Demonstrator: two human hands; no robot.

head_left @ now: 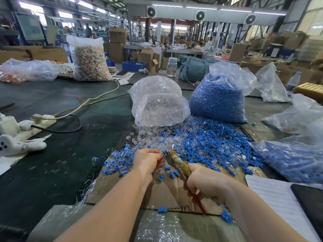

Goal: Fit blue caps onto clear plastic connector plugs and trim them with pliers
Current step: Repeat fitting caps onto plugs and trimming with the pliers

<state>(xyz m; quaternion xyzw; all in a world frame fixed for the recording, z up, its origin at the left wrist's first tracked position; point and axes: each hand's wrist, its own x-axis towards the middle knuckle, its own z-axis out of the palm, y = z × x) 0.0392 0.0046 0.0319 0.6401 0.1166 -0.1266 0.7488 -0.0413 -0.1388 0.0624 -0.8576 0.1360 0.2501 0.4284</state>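
So the right hand (202, 182) is wrapped tight around the handles of the pliers (176, 163), which are pretty grubby and yellowish with a red bit sticking out below the fist; the pliers' head points up and left, right at the fingertips of the left hand (148, 160); the left hand is curled and pinching something small at the pliers' tip, looks like a capped plug, but it's too tiny and hidden to be sure; can't tell whether the pliers' jaws are closed on it either. Both hands hover over a flat sheet of cardboard (166, 191) on the dark table (52, 172); a little heap of finished capped plugs (118, 165) sits just left of the left hand; beyond the hands there's a big loose spread of blue caps (218, 144) mixed with clear plugs (148, 135); behind that, a bag of clear plugs (157, 105) and, touching it on the right, a bag of blue caps (218, 100); a white power strip (35, 124) lies off to the left.
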